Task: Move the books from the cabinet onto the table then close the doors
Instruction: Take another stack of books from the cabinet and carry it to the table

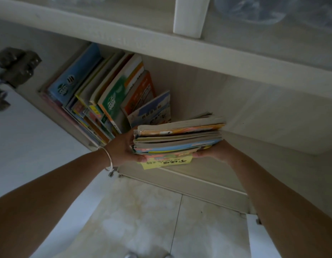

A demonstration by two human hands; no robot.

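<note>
We had the stack (178,138) of thin books clamped from both ends. Our left hand (124,146) curled round its near-left end, thumb under the bottom covers and the fingers hidden behind the spines. Our right hand (213,150) cupped the right end from beneath, thumb pressed against the lower edge; its fingers were hidden under the pile. So each grip was pinching the stack, not spread. A yellow book (165,162) at the bottom stuck out toward us past the others, and we judged it the one most likely to slide free.

The stack sat at the mouth of the cabinet (254,108), partly over the shelf's front edge and low in the open compartment. To its left, more books (105,94) leaned in a row against the cabinet's left wall, so the shelf was far from emptied. A hinge (18,67) showed on the left side; the bench was not in view.

To do this step well, we judged it best to keep the pile level, squeeze inward evenly, and tuck the yellow cover back before turning away. Drawing straight out toward us would avoid nudging the leaning row, which looked ready to topple rightward.
</note>
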